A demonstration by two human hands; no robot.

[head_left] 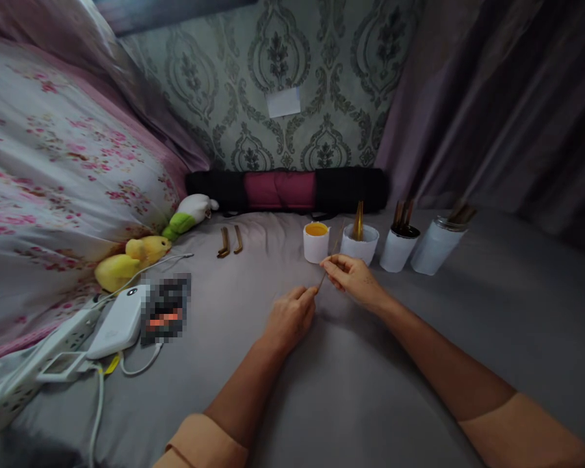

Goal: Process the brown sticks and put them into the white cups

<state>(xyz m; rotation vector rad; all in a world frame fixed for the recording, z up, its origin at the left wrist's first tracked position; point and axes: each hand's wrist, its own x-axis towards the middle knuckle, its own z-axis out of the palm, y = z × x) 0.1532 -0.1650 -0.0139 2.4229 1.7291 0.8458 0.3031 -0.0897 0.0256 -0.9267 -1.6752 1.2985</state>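
Observation:
My left hand [291, 318] is closed, its fingertips pinching the lower end of a thin brown stick [322, 279]. Higher up, my right hand [357, 279] pinches the same stick, which slants up past the fingers. Just behind the hands stand a white cup with a yellow inside [316, 246] and a white bowl [359, 249] holding upright gold sticks [359, 221]. To their right, a white cup with a dark rim [397, 253] and a tilted, white-wrapped jar [437, 250] contain darker brown sticks. Several bent gold-brown pieces [225, 242] lie to the left.
A long black-and-maroon bag [280, 190] lies along the patterned wall. At left are yellow plush toys [119, 270], a green-and-white plush toy [188, 214], a white power bank [119, 322], a power strip [34, 370], cables and a blurred-out item [166, 309]. Grey cloth covers the surface.

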